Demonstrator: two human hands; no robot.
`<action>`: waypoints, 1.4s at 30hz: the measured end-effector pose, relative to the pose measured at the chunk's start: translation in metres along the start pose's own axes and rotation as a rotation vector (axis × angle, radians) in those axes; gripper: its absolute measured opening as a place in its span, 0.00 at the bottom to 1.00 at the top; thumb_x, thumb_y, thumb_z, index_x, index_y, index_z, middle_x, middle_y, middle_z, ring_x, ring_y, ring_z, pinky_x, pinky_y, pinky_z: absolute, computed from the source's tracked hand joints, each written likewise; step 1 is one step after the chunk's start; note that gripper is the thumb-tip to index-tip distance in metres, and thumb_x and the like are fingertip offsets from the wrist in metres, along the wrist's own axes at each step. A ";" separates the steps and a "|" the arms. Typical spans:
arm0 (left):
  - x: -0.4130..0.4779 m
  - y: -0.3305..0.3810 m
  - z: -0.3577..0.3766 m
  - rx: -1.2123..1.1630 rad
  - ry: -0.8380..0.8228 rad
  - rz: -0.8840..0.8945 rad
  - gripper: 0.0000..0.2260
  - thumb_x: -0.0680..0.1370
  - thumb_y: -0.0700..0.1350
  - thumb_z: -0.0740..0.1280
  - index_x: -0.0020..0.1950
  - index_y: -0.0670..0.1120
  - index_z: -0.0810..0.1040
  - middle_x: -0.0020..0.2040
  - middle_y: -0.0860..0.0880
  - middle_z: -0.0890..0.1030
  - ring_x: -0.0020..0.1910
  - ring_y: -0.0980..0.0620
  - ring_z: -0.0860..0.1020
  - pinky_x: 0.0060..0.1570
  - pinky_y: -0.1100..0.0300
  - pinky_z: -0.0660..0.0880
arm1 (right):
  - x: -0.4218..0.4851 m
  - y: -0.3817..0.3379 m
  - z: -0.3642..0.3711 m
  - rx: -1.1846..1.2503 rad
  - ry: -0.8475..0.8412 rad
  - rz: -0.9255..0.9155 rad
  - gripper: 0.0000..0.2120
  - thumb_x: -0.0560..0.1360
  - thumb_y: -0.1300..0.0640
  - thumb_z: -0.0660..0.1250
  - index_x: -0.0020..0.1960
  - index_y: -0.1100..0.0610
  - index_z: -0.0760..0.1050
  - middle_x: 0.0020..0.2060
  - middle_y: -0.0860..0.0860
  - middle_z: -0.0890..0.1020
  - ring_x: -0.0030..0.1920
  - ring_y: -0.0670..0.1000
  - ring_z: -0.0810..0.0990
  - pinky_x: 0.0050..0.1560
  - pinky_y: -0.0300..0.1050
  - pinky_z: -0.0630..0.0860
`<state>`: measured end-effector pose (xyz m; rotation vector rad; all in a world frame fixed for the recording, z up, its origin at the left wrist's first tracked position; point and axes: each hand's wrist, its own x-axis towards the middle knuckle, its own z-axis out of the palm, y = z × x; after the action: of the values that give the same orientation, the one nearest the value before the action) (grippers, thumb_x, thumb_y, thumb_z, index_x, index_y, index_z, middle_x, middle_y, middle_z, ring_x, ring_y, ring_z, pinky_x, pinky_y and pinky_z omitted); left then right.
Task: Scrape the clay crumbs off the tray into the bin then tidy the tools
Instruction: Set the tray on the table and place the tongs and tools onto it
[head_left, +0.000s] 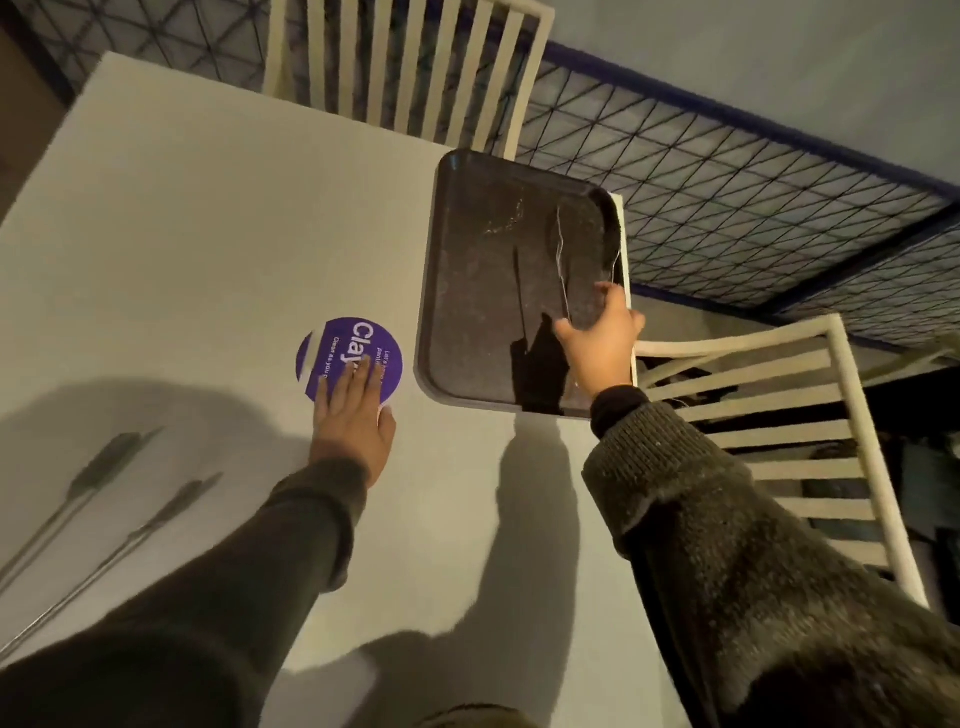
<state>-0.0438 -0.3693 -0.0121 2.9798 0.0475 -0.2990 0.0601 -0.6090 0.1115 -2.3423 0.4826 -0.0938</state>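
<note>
Dark and speckled with pale crumbs, the tray (498, 291) lay at the white surface's (208, 234) right edge. The right hand (600, 340) gripped its right rim, fingers curled over it. The left hand (353, 415) rested flat, fingers spread, on a purple sticker (343, 348). Two tools (104, 499) lay far left.

Right hand (597, 338) gripping the right edge of the tray (483, 291), on the table (208, 234) at its right border. Left of that grip, beyond the tray, a round sticker (343, 348) under the left hand (353, 421). Farther left and nearer, two tools (104, 499), blurred, possibly side by side. Chair (415, 67) behind the tray; another chair (779, 441) right of the grip.
</note>
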 end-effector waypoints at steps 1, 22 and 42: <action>0.000 0.000 0.002 -0.036 0.029 0.014 0.26 0.78 0.48 0.61 0.73 0.39 0.62 0.71 0.40 0.68 0.70 0.39 0.67 0.69 0.43 0.59 | 0.014 0.000 0.006 -0.012 -0.004 0.008 0.29 0.70 0.60 0.71 0.67 0.54 0.65 0.63 0.58 0.64 0.38 0.38 0.66 0.48 0.29 0.65; 0.008 0.000 0.008 -0.167 0.069 -0.029 0.23 0.77 0.49 0.50 0.66 0.40 0.73 0.64 0.40 0.76 0.64 0.39 0.73 0.66 0.41 0.63 | 0.111 0.053 0.085 -0.360 -0.049 0.013 0.32 0.75 0.52 0.64 0.73 0.63 0.57 0.73 0.58 0.61 0.69 0.62 0.59 0.70 0.54 0.59; 0.008 -0.001 0.011 -0.171 0.086 -0.007 0.24 0.78 0.50 0.48 0.64 0.39 0.73 0.63 0.39 0.76 0.63 0.37 0.74 0.65 0.40 0.65 | 0.100 0.057 0.078 -0.395 -0.041 0.031 0.36 0.74 0.50 0.65 0.74 0.62 0.53 0.74 0.58 0.58 0.70 0.62 0.59 0.70 0.56 0.60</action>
<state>-0.0383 -0.3701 -0.0240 2.8218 0.0883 -0.1579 0.1510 -0.6329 0.0092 -2.7138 0.5580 0.0713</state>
